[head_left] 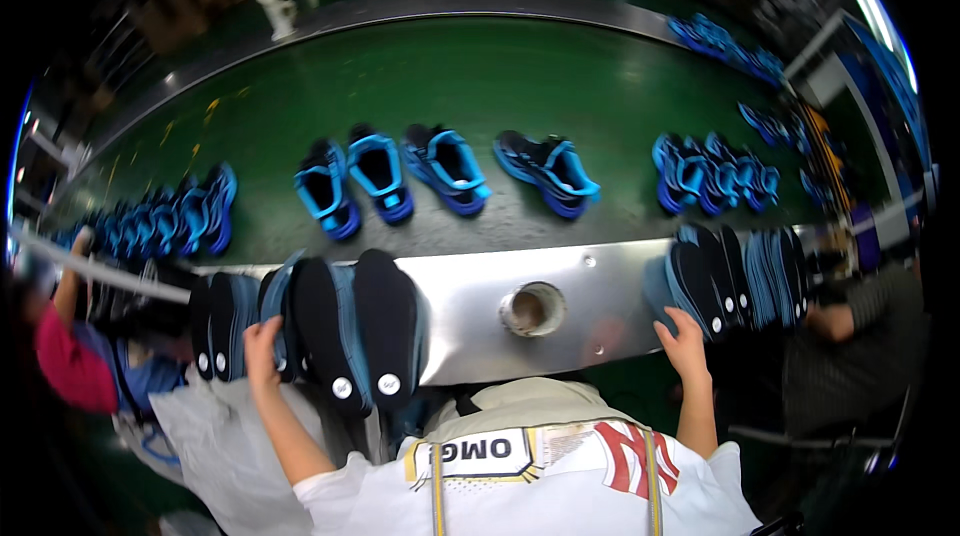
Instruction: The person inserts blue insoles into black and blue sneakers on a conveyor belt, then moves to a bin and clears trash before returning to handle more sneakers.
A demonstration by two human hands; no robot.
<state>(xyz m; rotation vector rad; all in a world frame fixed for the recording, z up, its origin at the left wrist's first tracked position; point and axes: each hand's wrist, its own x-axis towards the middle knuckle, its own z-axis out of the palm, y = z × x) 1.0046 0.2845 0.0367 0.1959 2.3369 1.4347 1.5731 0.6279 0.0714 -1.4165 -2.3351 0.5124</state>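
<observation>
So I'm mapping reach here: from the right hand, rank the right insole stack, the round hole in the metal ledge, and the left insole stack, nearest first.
From the right hand:
1. Right insole stack, touching, just above.
2. Round hole, mid-ledge, to its left.
3. Left insole stack, far left, at the left hand.

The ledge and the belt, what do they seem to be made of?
The ledge looks like bare metal, probably steel: silver, smooth, with soft reflections and small fasteners. The belt looks like green rubber or plastic: even colour, dull sheen, some scuffs. Neither is certain from sight alone.
</observation>
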